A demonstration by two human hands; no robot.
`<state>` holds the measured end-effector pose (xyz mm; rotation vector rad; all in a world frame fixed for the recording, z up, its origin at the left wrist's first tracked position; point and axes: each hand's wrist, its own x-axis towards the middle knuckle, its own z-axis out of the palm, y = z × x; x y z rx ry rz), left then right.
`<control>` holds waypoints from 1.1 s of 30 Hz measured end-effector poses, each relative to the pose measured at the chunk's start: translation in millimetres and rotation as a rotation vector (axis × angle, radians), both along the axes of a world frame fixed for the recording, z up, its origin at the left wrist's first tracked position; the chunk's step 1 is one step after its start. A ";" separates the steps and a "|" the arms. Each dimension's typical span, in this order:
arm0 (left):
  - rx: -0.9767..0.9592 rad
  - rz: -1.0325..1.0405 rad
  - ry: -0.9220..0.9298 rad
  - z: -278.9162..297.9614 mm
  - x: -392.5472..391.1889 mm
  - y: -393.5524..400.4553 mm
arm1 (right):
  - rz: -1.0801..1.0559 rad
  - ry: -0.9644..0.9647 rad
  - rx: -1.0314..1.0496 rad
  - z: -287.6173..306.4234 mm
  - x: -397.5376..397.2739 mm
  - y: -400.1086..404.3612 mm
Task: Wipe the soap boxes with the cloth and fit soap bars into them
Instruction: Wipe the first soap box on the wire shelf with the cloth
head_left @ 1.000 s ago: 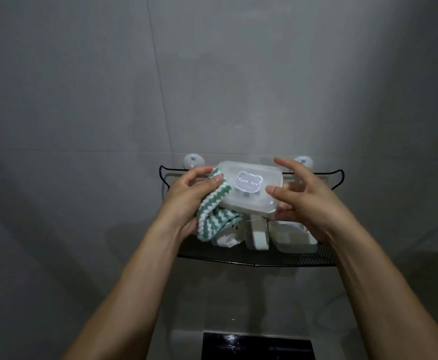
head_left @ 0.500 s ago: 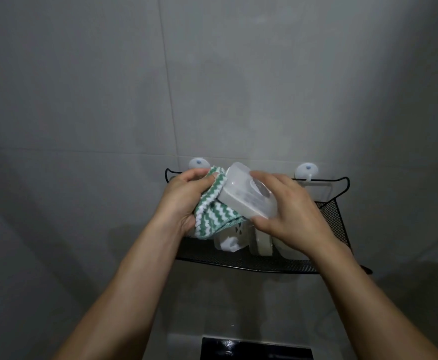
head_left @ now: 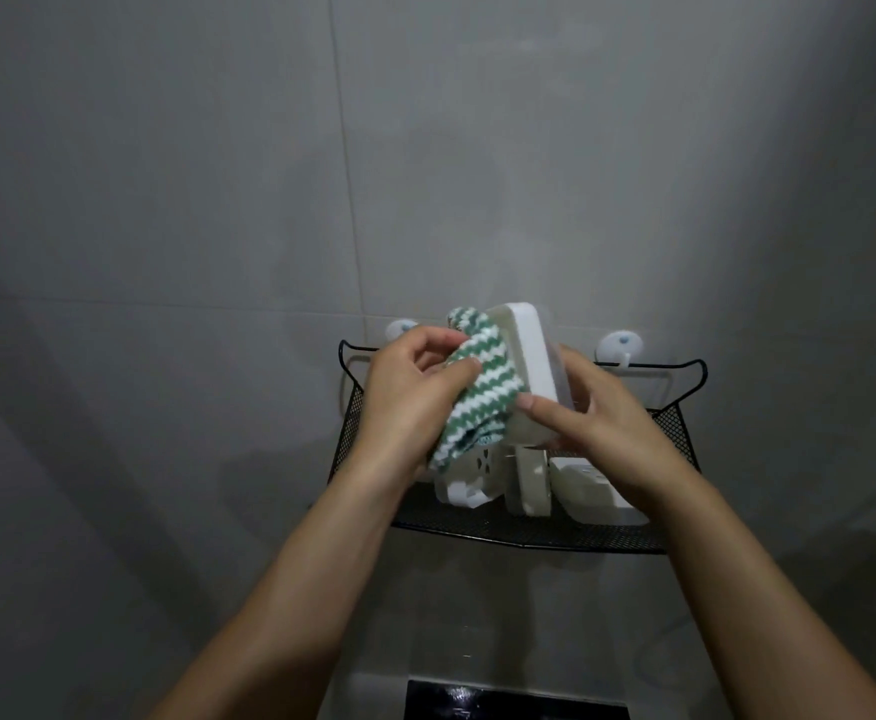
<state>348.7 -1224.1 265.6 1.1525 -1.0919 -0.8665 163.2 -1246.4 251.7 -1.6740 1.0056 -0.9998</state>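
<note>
The right hand grips a soap box tilted on edge above the rack's back rail; the left hand pinches the cloth (green-and-white zigzag) against it.

Shelf: a black wire-mesh shelf with raised mesh sides, mounted on the wall.
Wall: grey tiles behind and above the shelf, with thin grout lines.
Hooks: two white round hooks, one above the shelf's right rear corner, one above its left.
Below shelf: a dark glossy surface.
</note>
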 end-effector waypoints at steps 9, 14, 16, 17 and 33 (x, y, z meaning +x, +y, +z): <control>-0.372 0.238 -0.469 23.2 -0.4 14.5 | 0.226 -0.412 0.334 -2.6 -14.0 -2.6; -0.442 0.290 -0.795 35.5 -21.1 13.1 | 0.311 -0.457 0.320 -1.6 -8.6 -1.2; -0.409 0.251 -0.832 35.4 -25.8 10.5 | 0.326 -0.480 0.319 -1.5 -8.4 -1.3; -0.391 0.228 -0.862 34.8 -27.6 9.5 | 0.327 -0.490 0.312 -1.5 -8.4 -1.3; -0.421 -0.040 -1.143 34.9 -18.5 7.0 | 0.287 -0.445 0.277 1.1 -15.5 -8.6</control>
